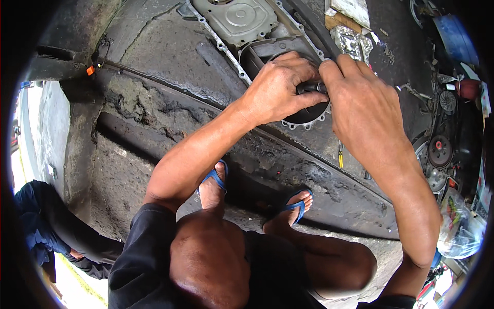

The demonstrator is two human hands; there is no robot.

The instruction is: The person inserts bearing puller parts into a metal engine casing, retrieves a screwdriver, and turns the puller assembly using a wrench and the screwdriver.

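A long grey metal engine cover (238, 20) with bolt holes along its rim lies in front of me, its rounded end nearest. My left hand (285, 85) is over the dark hollow of that end, fingers curled and thumb pressed against a short dark cylindrical piece (313, 88). Beside it is my right hand (360, 95), its fingers bent down at the cover's right rim and close to the same dark piece. What the right fingers grip, if anything, is hidden behind the hand.
A yellow-handled screwdriver (340, 157) lies below my right wrist. Pulleys and engine parts (439, 149) stand at the right, above a clear plastic bag (460, 226). A raised concrete edge (309, 157) crosses before my feet in blue sandals. Another person (67, 221) is at left.
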